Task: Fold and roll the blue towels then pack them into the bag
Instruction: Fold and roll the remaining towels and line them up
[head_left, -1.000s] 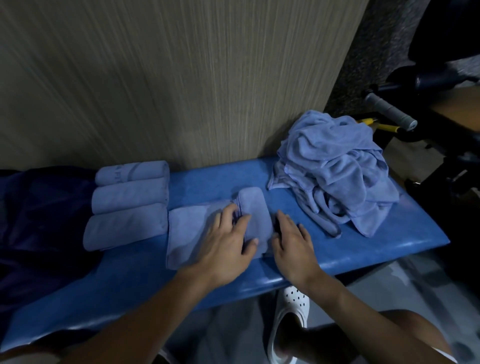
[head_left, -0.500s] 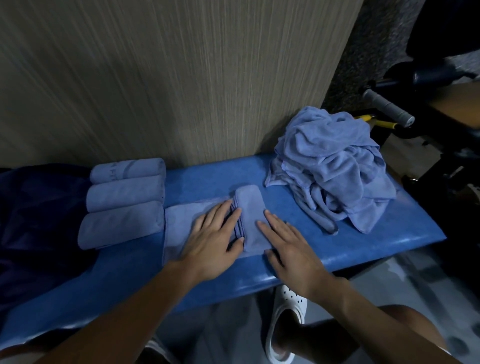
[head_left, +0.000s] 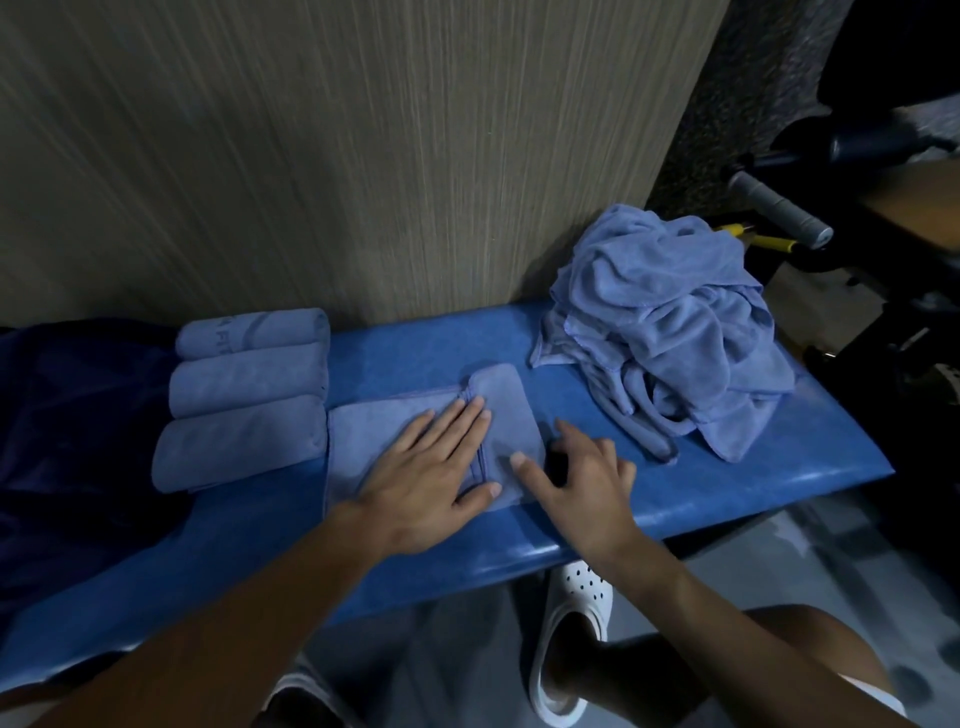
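Where rolls wait: beside the bag (head_left: 78, 415), three rolled towels (head_left: 249, 395).
Left hand (head_left: 431, 467): spread flat, pinning the half-rolled towel (head_left: 358, 436) on the surface (head_left: 727, 493).
Right hand (head_left: 582, 478): back off the roll (head_left: 504, 410) (thumb stays), fingers spread beside it; another turn likely.

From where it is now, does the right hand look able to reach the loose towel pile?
Probably yes: the right hand rests open at the half-rolled towel, holding nothing, and only bare bench lies between it and the towel pile on its right.
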